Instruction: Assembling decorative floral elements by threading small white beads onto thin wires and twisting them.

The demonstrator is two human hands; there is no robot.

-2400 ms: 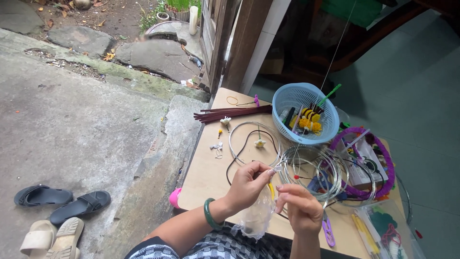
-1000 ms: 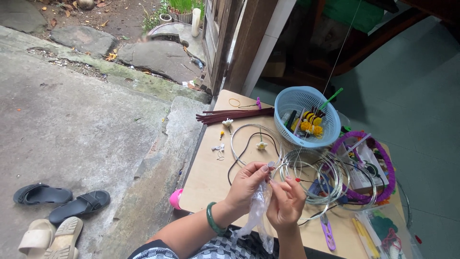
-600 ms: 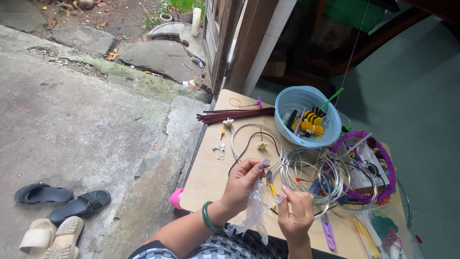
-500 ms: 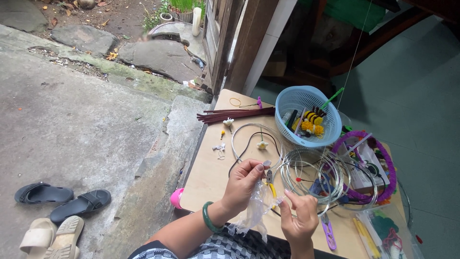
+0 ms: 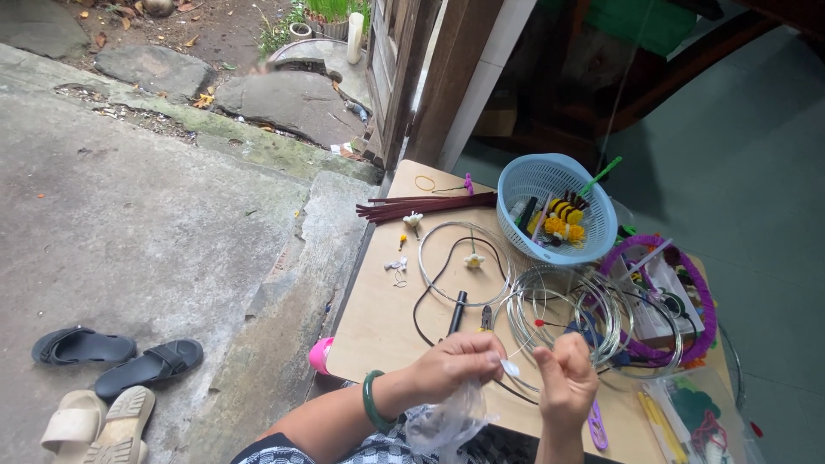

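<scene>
While the left hand [image 5: 451, 365] pinches a flimsy, crinkly clear plastic bag [image 5: 447, 421] and a small white piece [image 5: 510, 368] at the table's near edge, best gripped at the bag's mouth; the right hand [image 5: 565, 382] is loosely curled, apparently empty.

The left hand [image 5: 451, 365] pinches a clear plastic bag [image 5: 447, 419] at the table's [image 5: 378, 318] near edge. The right hand [image 5: 565, 382] is just beside it.
</scene>
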